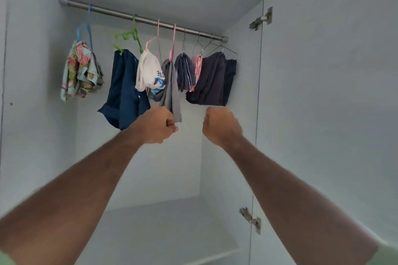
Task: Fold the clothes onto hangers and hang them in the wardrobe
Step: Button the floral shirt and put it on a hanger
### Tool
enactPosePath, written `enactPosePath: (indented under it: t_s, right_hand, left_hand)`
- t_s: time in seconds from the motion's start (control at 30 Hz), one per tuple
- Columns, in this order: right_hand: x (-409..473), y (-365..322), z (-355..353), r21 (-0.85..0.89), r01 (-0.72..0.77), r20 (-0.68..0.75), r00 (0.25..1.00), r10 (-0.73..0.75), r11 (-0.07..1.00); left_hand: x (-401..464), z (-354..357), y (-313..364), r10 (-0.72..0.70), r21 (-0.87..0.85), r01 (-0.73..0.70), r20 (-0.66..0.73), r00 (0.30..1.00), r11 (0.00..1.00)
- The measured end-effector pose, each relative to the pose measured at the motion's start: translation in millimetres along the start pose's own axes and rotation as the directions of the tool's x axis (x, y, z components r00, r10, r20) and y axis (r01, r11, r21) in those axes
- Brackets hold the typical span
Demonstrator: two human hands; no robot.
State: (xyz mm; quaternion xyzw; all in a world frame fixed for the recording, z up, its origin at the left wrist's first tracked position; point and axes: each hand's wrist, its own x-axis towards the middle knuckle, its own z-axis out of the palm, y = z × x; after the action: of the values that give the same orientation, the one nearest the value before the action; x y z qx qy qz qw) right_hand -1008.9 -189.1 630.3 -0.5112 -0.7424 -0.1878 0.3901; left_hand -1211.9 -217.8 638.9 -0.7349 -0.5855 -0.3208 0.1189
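Already your clothes [172, 75] hung in a row on hangers [129, 36] from the rail [142, 19], which ran from upper left down toward the right across the wardrobe [323, 92]. Each piece hung with its long axis straight down; the grey cloth [171, 90] reached lowest in the middle, its bottom edge just above your left hand [158, 126]. That hand was curled into a fist beside the cloth; whether its fingers pinched the hem, I could not tell. Your right hand [220, 125] was curled too, holding nothing. By my judgement, the hanging step looked nearly done; next you likely needed to straighten or space the pieces, or fetch another.
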Motion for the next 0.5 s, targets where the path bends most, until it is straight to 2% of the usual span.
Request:
enactPosePath:
  t_s: [0.23, 0.43, 0.5]
  right_hand:
    - [-114.2, 151.1, -14.0, -0.186, 0.149, 0.061, 0.988, -0.140, 0.971]
    - [-197.9, 271.9, -38.8, -0.304, 0.053, 0.037, 0.998, -0.044, 0.951]
    - [-222.1, 299.9, -52.3, -0.338, 0.045, -0.023, 0.998, -0.057, 0.940]
  left_hand:
    - [-36.0, 110.0, 131.0, -0.019, -0.145, 0.037, 0.124, 0.992, 0.989]
    - [-48.4, 178.0, 240.1, 0.103, -0.271, -0.037, 0.234, 0.967, 0.962]
    - [-51.0, 192.2, 266.2, 0.135, -0.293, -0.052, 0.270, 0.953, 0.955]
